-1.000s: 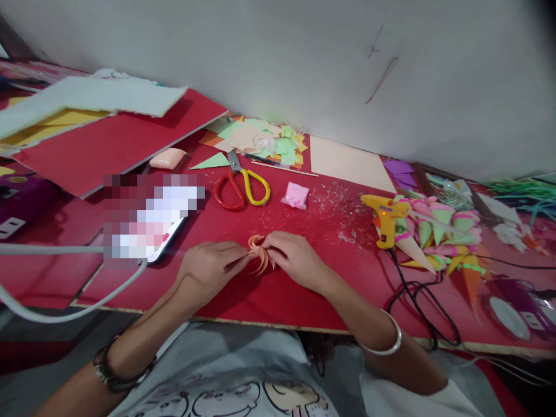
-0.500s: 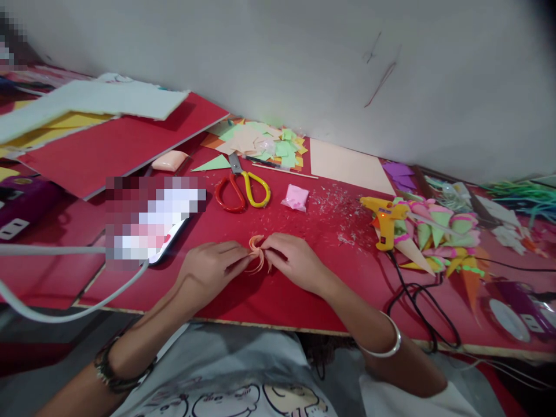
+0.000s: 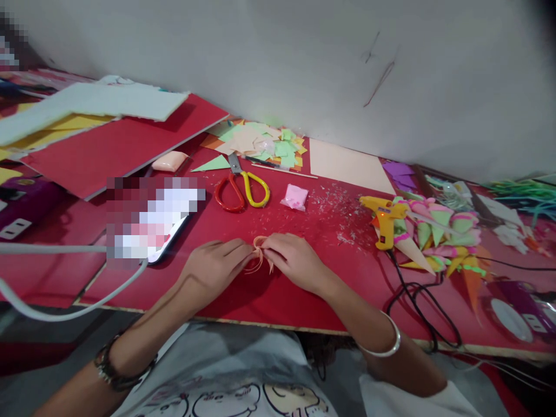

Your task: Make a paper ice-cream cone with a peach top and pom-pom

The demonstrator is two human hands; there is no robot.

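So I've got these curly peach strips (image 3: 260, 253) dead between my left hand (image 3: 215, 266) and right hand (image 3: 297, 263), both pinching them, loose ends curling toward me.

craft workspace: scissors (image 3: 244, 188), glue gun (image 3: 385, 220)

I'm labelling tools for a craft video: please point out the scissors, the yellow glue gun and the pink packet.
Scissors (image 3: 230, 203): head view, red handle.
Yellow glue gun (image 3: 386, 227): head view, grip.
Pink packet (image 3: 296, 196): head view, middle.

A pale wall (image 3: 278, 69) backs a red table (image 3: 278, 307).
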